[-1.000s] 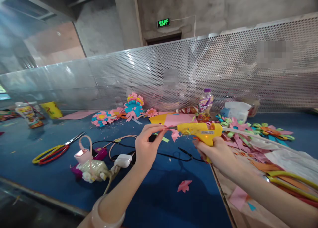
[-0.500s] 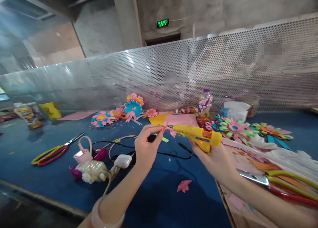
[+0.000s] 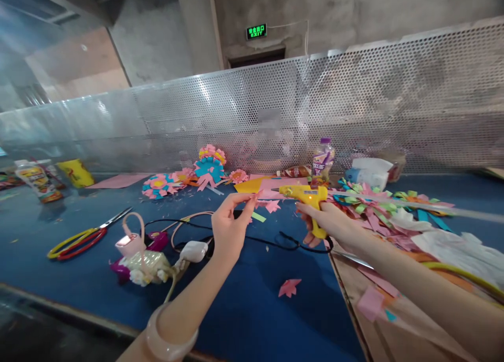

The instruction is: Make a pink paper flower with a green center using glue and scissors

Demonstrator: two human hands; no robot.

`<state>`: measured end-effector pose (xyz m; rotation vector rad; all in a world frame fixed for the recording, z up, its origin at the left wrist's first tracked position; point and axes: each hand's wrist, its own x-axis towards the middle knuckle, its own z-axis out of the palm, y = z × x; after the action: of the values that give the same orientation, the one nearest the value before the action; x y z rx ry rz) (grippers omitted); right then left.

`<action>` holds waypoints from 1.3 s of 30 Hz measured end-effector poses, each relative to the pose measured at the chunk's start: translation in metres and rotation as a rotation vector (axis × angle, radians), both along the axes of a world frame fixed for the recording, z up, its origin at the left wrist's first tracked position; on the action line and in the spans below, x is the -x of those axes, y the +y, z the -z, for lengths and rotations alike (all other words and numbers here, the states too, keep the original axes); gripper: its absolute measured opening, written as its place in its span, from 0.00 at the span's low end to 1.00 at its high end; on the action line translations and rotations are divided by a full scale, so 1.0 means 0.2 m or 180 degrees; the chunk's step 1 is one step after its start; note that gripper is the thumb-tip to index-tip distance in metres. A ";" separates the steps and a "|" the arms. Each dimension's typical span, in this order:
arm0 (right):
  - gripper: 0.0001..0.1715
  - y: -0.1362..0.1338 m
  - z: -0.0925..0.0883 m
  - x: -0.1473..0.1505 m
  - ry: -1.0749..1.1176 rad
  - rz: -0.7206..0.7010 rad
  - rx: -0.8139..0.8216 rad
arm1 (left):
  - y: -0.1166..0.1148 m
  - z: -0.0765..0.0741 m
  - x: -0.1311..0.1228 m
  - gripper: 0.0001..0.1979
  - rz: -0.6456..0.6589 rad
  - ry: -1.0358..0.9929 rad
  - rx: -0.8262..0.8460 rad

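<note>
My left hand (image 3: 229,226) is raised over the blue table (image 3: 71,267), thumb and fingers pinched on a small pink paper piece (image 3: 253,196). My right hand (image 3: 328,221) grips a yellow hot glue gun (image 3: 306,196) by its handle. The gun's nozzle points left toward the paper piece, a short gap away. A black cord (image 3: 275,242) runs from the gun across the table. A pale bracelet (image 3: 167,337) sits on my left wrist.
Scissors with red and yellow handles (image 3: 81,238) lie at left. A white plug and pink gadgets (image 3: 145,254) sit near my left arm. Finished paper flowers (image 3: 189,175) line the perforated metal screen (image 3: 354,104). Paper scraps (image 3: 386,209) pile at right beside a bottle (image 3: 323,159). A pink scrap (image 3: 289,287) lies near.
The glue gun has drawn back to the right and away from the paper piece. My left hand stays raised with the same pinch. The view has shifted slightly.
</note>
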<state>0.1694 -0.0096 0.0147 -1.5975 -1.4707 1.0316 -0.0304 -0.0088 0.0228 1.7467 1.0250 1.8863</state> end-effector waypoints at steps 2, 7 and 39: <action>0.23 0.06 0.04 -0.03 -0.0221 0.0002 0.0044 | 0.00 0.00 0.00 0.05 0.0047 -0.0015 0.0025; 0.29 0.14 0.11 -0.10 -0.0882 0.0037 -0.0103 | 0.00 0.00 -0.01 0.05 0.0102 0.0096 0.0096; 0.12 -0.16 0.01 0.03 -0.1286 -0.1409 -0.2412 | 0.03 0.03 -0.02 0.06 0.2212 -0.1722 0.2205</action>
<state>0.1630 -0.0418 0.0119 -0.9690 -2.2108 0.2668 -0.0265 -0.0022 0.0166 0.9274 0.6212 1.2272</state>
